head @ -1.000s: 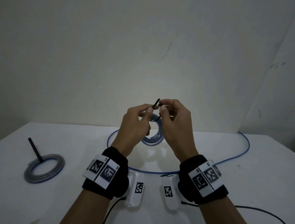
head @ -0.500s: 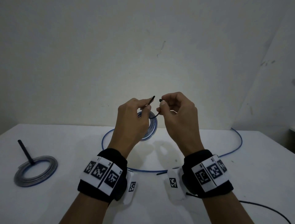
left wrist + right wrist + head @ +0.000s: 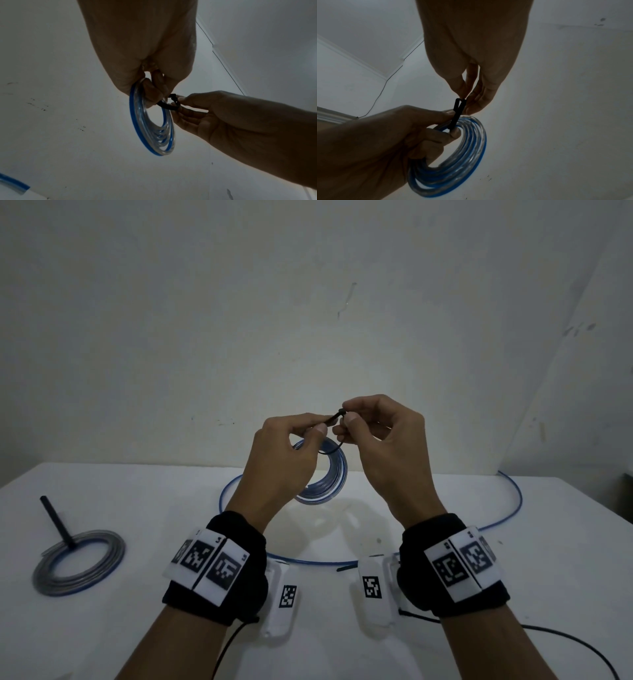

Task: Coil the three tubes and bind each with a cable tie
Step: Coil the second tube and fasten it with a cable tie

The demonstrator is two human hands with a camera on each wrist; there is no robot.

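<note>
A coil of clear tube with a blue stripe [image 3: 329,477] [image 3: 154,129] [image 3: 464,152] hangs in the air above the white table [image 3: 445,594]. My left hand [image 3: 284,457] [image 3: 154,93] [image 3: 426,129] holds the coil at its top, fingers through the ring, and pinches the tail of a black cable tie [image 3: 337,416] [image 3: 169,104] [image 3: 458,113] looped round the coil. My right hand [image 3: 373,436] [image 3: 467,97] [image 3: 187,102] pinches the tie's head end. The tail tip meets the head. A bound coil [image 3: 78,563] lies at the left with its tie tail sticking up. A third tube [image 3: 507,508] lies loose in a wide arc.
A spare black cable tie [image 3: 346,568] lies on the table by the loose tube, between my wrists. A black cable [image 3: 568,642] trails off my right wrist over the front right of the table. A white wall [image 3: 308,320] stands close behind the table.
The two hands closed the gap: the tie's tail, apart from the head half a second ago, now touches it. The coil stays hanging from my left hand at about the same height.
</note>
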